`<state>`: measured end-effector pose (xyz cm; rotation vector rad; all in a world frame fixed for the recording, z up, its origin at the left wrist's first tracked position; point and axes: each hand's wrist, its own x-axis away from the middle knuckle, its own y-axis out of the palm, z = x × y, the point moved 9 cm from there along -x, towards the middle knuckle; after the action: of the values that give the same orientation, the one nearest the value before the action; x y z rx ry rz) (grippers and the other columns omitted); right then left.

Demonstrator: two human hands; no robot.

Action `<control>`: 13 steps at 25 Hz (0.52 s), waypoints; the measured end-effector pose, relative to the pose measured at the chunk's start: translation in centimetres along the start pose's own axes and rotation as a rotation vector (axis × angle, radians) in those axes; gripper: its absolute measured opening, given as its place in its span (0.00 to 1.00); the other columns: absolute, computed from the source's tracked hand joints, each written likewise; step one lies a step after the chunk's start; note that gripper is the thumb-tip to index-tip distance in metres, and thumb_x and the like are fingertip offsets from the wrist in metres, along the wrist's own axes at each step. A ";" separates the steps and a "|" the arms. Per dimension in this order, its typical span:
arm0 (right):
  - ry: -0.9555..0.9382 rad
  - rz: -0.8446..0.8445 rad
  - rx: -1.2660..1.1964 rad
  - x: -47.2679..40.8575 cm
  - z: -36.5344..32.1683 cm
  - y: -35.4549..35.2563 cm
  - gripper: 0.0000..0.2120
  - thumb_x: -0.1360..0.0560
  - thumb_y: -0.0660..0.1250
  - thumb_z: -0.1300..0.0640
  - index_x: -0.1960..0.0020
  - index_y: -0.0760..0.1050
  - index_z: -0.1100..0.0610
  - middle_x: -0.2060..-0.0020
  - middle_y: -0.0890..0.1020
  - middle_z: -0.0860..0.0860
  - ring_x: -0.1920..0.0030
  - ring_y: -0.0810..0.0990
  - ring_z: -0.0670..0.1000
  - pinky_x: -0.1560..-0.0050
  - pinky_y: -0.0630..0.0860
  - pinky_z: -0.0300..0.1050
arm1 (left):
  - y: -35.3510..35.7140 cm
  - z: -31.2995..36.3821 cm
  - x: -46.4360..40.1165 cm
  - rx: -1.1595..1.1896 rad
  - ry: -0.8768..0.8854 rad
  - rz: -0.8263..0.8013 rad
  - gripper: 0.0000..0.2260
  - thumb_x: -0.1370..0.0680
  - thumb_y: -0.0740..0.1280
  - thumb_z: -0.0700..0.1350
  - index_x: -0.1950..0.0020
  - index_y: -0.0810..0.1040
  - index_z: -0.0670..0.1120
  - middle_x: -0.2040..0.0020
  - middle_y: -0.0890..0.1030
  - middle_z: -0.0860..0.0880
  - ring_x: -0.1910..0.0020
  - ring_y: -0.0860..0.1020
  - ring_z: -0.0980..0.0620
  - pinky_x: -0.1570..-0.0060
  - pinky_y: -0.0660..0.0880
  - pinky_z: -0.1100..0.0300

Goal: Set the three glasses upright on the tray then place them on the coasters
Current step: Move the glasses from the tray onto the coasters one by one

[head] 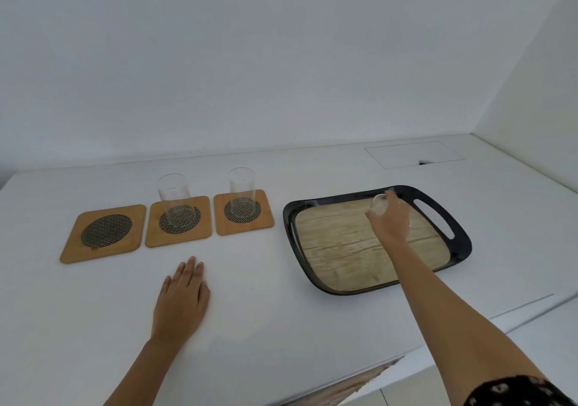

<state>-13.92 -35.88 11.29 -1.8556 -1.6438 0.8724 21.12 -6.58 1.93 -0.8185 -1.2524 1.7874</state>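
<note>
Three square wooden coasters with dark mesh centres lie in a row on the white counter. The left coaster is bare. A clear glass stands upright on the middle coaster, and another clear glass stands upright on the right coaster. To the right is a black tray with a wood-pattern floor. My right hand is over the tray's far part, wrapped around the third glass. My left hand rests flat on the counter in front of the coasters, holding nothing.
The white counter meets a white wall behind and another at the right. A flush rectangular hatch sits in the counter's back right corner. The counter's front edge runs diagonally at lower right.
</note>
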 end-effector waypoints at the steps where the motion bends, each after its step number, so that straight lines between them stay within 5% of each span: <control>1: -0.010 -0.002 -0.055 0.1 0.1 0.0 0.29 0.28 0.71 0.56 0.30 0.65 0.53 0.34 0.67 0.61 0.47 0.74 0.57 0.51 0.69 0.46 | -0.1 0.0 0.0 0.006 0.000 0.006 0.29 0.25 0.45 0.52 0.33 0.70 0.39 0.30 0.70 0.38 0.31 0.68 0.39 0.34 0.65 0.39; 9: -0.039 0.170 -0.271 1.3 -3.4 -1.3 0.35 0.33 0.74 0.57 0.31 0.63 0.59 0.41 0.75 0.55 0.48 0.75 0.51 0.56 0.67 0.43 | -0.2 -0.4 0.0 0.036 0.001 0.033 0.30 0.26 0.44 0.54 0.31 0.69 0.41 0.28 0.68 0.41 0.29 0.65 0.42 0.31 0.62 0.42; 13: -0.122 0.060 -0.387 3.1 -9.0 0.9 0.38 0.35 0.76 0.52 0.31 0.63 0.58 0.41 0.75 0.52 0.45 0.75 0.51 0.51 0.70 0.43 | -0.3 -0.9 0.3 0.061 0.027 0.029 0.31 0.26 0.42 0.54 0.30 0.67 0.42 0.27 0.66 0.43 0.27 0.63 0.43 0.30 0.61 0.44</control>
<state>-6.43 -32.55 16.16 -2.1530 -1.9513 0.7419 21.83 -5.90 1.91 -0.8279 -1.1685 1.8225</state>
